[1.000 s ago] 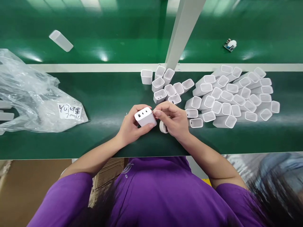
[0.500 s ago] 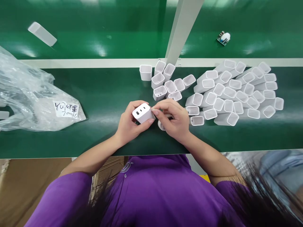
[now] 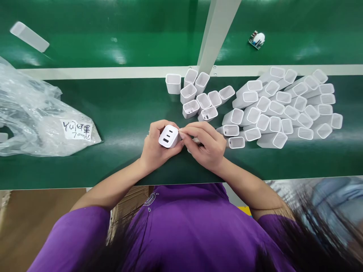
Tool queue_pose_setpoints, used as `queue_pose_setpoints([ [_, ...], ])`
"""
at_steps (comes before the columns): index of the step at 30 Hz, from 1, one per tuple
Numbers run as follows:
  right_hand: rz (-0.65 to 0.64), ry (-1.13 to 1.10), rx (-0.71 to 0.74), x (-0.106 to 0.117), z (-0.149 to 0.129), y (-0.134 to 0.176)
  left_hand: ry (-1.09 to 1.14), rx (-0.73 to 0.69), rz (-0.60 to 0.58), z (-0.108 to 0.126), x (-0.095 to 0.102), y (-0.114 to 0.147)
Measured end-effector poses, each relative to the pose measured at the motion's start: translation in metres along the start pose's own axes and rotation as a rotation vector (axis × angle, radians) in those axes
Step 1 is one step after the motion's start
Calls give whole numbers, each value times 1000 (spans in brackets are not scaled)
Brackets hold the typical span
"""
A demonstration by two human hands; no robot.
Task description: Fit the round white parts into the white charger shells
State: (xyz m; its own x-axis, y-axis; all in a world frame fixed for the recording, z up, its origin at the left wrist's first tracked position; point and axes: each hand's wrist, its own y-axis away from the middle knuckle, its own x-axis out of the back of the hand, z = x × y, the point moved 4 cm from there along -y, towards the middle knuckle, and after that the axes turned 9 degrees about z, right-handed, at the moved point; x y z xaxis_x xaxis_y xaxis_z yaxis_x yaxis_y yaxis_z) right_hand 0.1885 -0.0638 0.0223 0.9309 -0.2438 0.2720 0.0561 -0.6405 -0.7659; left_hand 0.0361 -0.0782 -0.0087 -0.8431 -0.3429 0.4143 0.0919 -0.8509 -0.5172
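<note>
Left hand is closed round a white charger housing, fingers over the top, thumb under, port face (three slots) tilted up toward the camera. Right hand is pinched: thumb and forefinger tips meet on the housing's 3 o'clock edge, other fingers curled. There is something small and white under the right palm, mostly hidden, so I can't tell what it is. The housing sits just above the green worktop, centre of view, near the front edge.

Handling, my read: hollow moulded plastic, so light and stiff, with a smooth, likely slippery skin. The glossy faces probably scuff easily. Best grip is across the two broad side faces, clear of the port end. Squeezing hard near an open end may flex the wall.

Outward:
- 12 to 1 o'clock of the hands: small cluster of empty shells, open ends up.
- 2 to 3 o'clock: larger pile of shells lying on their sides, touching each other.
- 9 o'clock, well apart: crumpled clear plastic bag with a handwritten label.
- Far belt: lone shell at 10 o'clock, small circuit board part at 1 o'clock.
- White post rises at 12 o'clock.
</note>
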Motion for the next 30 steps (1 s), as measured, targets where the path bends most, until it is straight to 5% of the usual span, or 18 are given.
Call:
queue_pose_setpoints([
  [13,-20,-170,-134,-8,-3,14,260,32,4,-6,-1,0],
  [17,-196,-422,-550,-10,15,8,451,205,-110,-9,-1,-9],
  [20,-129,-620,-924,-11,27,6,693,503,-270,-9,-7,-12],
  [23,-90,-730,-1116,-16,31,9,819,765,-261,-13,-11,-12],
  [30,-260,-704,-1013,-17,19,9,843,809,-287,-17,-14,-7],
])
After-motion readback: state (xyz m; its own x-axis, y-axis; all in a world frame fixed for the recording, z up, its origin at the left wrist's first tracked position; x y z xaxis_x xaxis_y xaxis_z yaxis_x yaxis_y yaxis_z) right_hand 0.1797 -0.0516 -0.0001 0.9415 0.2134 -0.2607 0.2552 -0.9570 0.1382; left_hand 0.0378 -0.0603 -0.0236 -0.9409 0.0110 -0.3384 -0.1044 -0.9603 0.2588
